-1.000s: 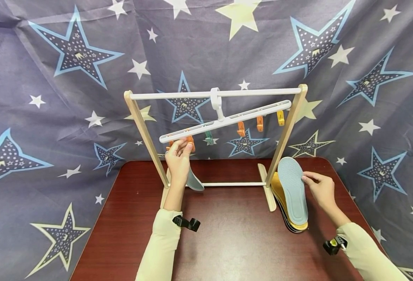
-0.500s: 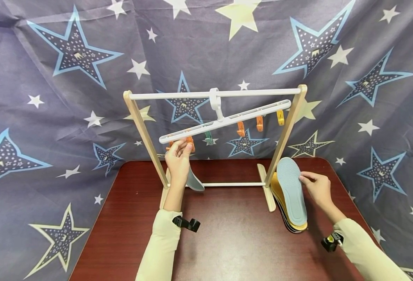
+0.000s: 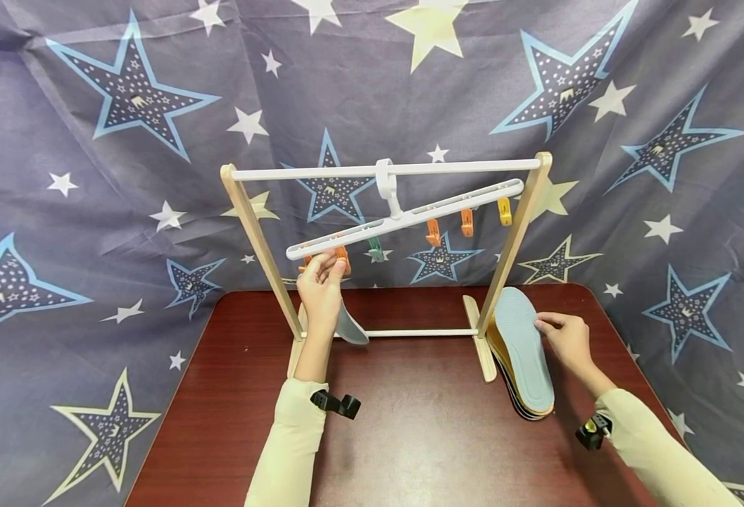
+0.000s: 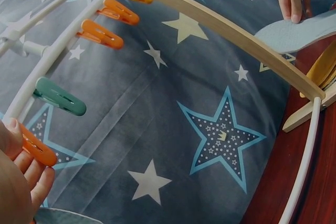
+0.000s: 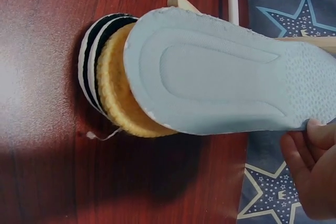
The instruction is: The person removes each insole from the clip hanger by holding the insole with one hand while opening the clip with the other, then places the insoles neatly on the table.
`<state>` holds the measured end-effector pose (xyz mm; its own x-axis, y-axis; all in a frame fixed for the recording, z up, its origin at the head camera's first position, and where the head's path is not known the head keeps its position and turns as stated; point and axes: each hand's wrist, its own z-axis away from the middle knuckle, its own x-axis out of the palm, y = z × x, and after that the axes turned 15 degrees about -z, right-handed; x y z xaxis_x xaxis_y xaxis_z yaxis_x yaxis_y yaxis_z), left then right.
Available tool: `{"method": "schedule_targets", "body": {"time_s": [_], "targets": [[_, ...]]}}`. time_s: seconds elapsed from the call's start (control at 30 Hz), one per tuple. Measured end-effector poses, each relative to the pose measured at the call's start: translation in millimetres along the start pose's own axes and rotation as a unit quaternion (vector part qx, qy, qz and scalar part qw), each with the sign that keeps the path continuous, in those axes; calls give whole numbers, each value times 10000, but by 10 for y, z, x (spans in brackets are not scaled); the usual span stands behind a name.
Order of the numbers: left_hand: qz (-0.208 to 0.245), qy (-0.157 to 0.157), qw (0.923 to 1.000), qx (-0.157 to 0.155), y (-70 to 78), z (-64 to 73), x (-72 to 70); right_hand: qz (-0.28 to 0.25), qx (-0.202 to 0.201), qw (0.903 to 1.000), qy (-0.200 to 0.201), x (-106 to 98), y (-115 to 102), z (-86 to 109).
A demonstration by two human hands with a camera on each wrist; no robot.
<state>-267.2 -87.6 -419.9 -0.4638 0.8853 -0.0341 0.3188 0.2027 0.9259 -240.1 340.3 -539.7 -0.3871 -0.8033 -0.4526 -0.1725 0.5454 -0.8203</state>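
Note:
My left hand [image 3: 322, 296] pinches an orange clip [image 4: 39, 149] near the low end of a tilted white hanger [image 3: 448, 207]. Below that hand hangs a grey-blue insole [image 3: 350, 329]; its upper part is hidden by the hand. My right hand [image 3: 568, 341] pinches the side edge of a light blue insole [image 5: 220, 74] between thumb and fingers. This insole is over a yellow insole [image 5: 116, 80], which lies on dark insoles with white edges [image 5: 88, 66]. Whether the light blue one touches the pile I cannot tell.
The hanger hooks onto the top rail [image 3: 473, 167] of a wooden rack [image 3: 260, 250] standing on the red-brown table [image 3: 410, 422]. A green clip [image 4: 60, 96], more orange clips [image 4: 102, 34] and a yellow clip [image 3: 505, 211] hang from it. A star-patterned cloth [image 3: 124, 246] is behind.
My right hand has shifted slightly left with the light blue insole, which covers more of the yellow one. The left hand, its clip and the hanger stay almost still.

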Motion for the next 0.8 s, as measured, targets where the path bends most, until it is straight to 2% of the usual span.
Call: {"method": "schedule_targets", "body": {"time_s": [0.23,0.8], "targets": [[-7,22,10000,-31,5,8,7,-124,121,9997,-164,25,25,-12],[-64,-13,10000,-11,27,7,-6,0,-30,9986,-529,68,58,-28]]}}
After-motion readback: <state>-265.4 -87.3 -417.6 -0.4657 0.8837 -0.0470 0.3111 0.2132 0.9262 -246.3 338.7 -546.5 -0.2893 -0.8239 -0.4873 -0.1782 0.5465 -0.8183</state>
